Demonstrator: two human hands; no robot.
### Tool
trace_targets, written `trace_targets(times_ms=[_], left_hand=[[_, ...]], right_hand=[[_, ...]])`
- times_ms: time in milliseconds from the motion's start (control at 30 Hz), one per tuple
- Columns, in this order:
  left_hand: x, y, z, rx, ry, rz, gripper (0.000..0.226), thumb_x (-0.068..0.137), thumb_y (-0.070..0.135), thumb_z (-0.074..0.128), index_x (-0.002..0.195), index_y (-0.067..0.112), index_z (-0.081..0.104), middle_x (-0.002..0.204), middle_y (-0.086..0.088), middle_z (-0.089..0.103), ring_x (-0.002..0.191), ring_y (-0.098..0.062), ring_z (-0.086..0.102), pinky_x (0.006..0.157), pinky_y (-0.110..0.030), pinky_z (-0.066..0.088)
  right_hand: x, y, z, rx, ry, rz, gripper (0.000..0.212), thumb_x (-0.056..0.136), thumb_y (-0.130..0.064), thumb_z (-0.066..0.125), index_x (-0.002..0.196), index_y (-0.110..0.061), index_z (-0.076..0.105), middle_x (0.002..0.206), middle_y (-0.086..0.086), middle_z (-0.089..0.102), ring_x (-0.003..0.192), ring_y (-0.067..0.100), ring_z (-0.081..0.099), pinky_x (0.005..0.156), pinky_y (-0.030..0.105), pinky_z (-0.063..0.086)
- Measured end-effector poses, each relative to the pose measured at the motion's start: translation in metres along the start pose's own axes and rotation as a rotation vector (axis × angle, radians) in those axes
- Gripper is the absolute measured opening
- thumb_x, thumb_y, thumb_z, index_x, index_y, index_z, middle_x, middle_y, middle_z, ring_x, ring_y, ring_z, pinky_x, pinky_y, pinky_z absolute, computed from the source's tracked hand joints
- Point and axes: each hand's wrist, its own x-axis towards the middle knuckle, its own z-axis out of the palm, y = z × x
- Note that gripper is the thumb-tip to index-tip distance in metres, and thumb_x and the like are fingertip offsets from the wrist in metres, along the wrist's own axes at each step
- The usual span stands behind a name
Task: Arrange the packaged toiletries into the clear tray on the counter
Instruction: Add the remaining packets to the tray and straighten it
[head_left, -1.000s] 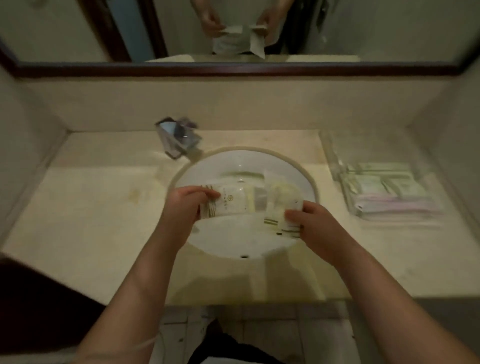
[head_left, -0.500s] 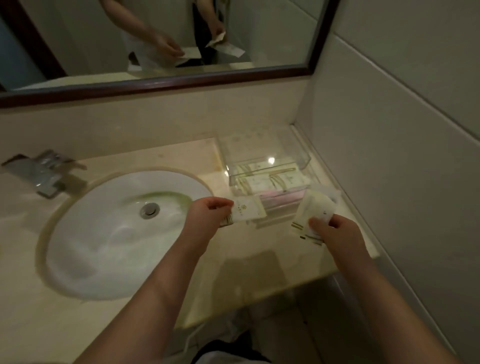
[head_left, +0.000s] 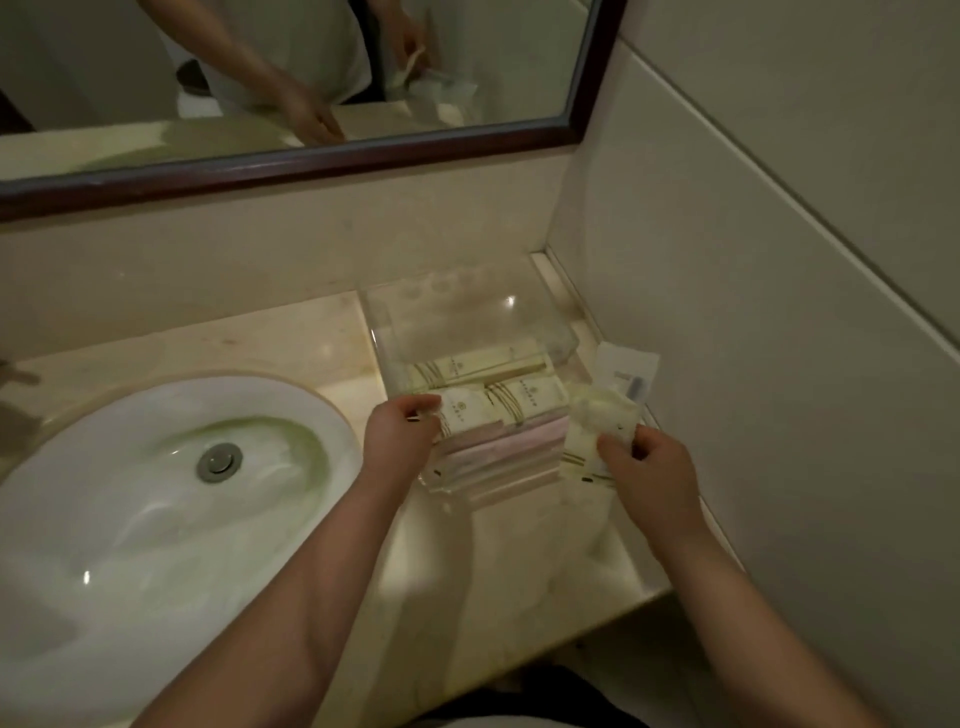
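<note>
Clear tray (head_left: 563, 340) at desk (head_left: 291, 338) corner holding cream packets (head_left: 493, 364) over pink ones; left hand (head_left: 397, 434) pinching small packet (head_left: 460, 415) above tray, right hand (head_left: 647, 470) gripping crinkled packet (head_left: 597, 423) beside it; print illegible.

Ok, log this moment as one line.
left hand: setting packet in tray | right hand: holding pouch beside tray

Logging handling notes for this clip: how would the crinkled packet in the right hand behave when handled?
Probably floppy: the crinkled packet bends and wrinkles above the right hand. Likely light, since a fingertip pinch holds it. Its glossy film may be slippery.
</note>
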Motion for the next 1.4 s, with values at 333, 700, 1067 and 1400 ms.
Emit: trace_targets(times_ms=[333, 700, 1067, 1400], left_hand=[[-0.020, 0.015, 0.036, 0.632, 0.402, 0.326, 0.020, 0.079, 0.021, 0.068, 0.097, 0.013, 0.066, 0.101, -0.014, 0.056, 0.097, -0.031, 0.050, 0.082, -0.034, 0.042], [-0.011, 0.062, 0.081, -0.393, -0.203, -0.359, 0.009, 0.081, -0.006, 0.062, 0.077, 0.001, 0.066, 0.074, -0.015, 0.066, 0.053, -0.018, 0.060, 0.049, -0.025, 0.050], [0.016, 0.048, 0.095, -0.010, -0.095, -0.194, 0.028, 0.081, 0.002, 0.067, 0.061, 0.007, 0.048, 0.055, -0.009, 0.055, 0.043, -0.023, 0.065, 0.058, -0.046, 0.058], [0.004, 0.070, 0.086, 0.391, -0.175, 0.294, 0.032, 0.092, 0.016, 0.052, 0.062, 0.006, 0.048, 0.056, -0.001, 0.042, 0.052, -0.014, 0.038, 0.051, -0.030, 0.027]], right_hand=[[0.048, -0.009, 0.020, -0.379, 0.066, -0.612, 0.019, 0.083, -0.005, 0.070, 0.101, -0.004, 0.075, 0.102, 0.009, 0.061, 0.086, 0.004, 0.046, 0.077, -0.001, 0.032], [0.075, 0.011, 0.026, -0.431, -0.070, -0.718, 0.036, 0.081, -0.012, 0.067, 0.116, -0.010, 0.066, 0.114, 0.010, 0.058, 0.105, 0.024, 0.054, 0.089, 0.028, 0.047], [0.082, 0.022, 0.010, -0.339, 0.064, -0.564, 0.035, 0.082, -0.002, 0.058, 0.115, -0.006, 0.070, 0.112, 0.015, 0.058, 0.103, 0.024, 0.057, 0.092, 0.019, 0.041], [0.074, 0.009, 0.005, -0.228, 0.101, -0.501, 0.024, 0.083, -0.016, 0.065, 0.104, -0.011, 0.075, 0.102, 0.007, 0.060, 0.090, 0.021, 0.063, 0.078, 0.026, 0.050]])
